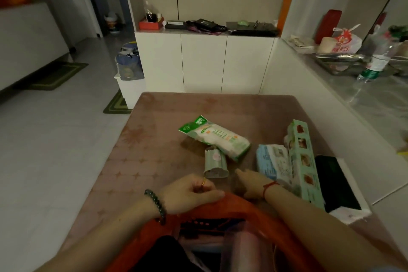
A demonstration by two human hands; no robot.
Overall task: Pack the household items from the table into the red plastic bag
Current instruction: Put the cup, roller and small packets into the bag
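Spreading across most of the lower view, a pink patterned surface [154, 150], carrying every item still waiting to be packed. Sitting at its near edge, mouth gaping toward the camera, the red plastic bag [249, 207], already holding dark and pale items too dim to name. Lying along the right edge, long axis running from far to near, a tall green carton [303, 161], with a black box [335, 183] just beside it nearer the right edge and a pale blue pack [272, 161] touching its left side. Resting toward the middle, angled from far left to near right, a green-and-white pouch [215, 137]. Lying just near of that pouch, long axis pointing roughly at the bag, open end toward the near edge, a small green-grey packet [215, 164]. Reaching forward over the bag rim, the right hand [251, 180], fingers loosely extended and gripping nothing, tips pointing far and left at the small packet, just short of it. Pinching the bag's rim and keeping the mouth open, the left hand [192, 190], fingers curled closed on the red plastic, a thin yellow sliver showing between them, identity unclear. Judging by the gap, the right hand being the freer one for the small packet, needing only a short reach forward and left.
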